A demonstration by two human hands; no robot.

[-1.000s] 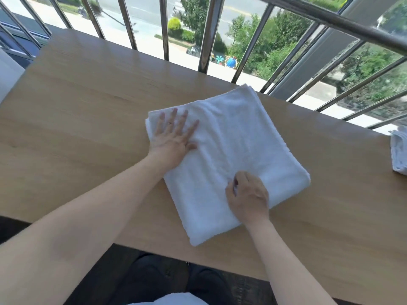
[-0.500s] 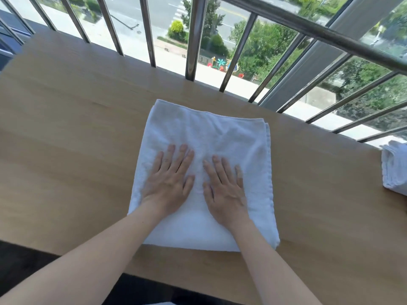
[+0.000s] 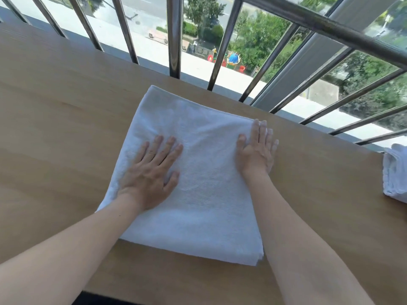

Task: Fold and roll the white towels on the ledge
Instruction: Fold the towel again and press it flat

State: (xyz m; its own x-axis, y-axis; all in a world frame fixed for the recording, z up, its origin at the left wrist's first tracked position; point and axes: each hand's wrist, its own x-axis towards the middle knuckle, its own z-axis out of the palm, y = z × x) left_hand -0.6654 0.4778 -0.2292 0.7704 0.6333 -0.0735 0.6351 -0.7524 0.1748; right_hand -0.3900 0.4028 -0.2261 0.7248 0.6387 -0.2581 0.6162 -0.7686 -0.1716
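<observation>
A white towel (image 3: 198, 172), folded into a flat square, lies on the wooden ledge (image 3: 55, 133) in the middle of the view. My left hand (image 3: 152, 172) presses flat on the towel's left half, fingers straight and spread. My right hand (image 3: 256, 150) lies flat along the towel's right edge near its far right corner, fingers straight and together. Both forearms reach in from the bottom of the view.
Another white towel (image 3: 395, 172) sits bunched at the ledge's far right edge, partly cut off. A metal railing (image 3: 175, 36) with slanted bars runs along the ledge's far side, with a street and trees far below.
The towel was turned square to me. My hands, side by side at its middle half a second ago, have slid apart: the left toward the left, the right out to the right edge.
</observation>
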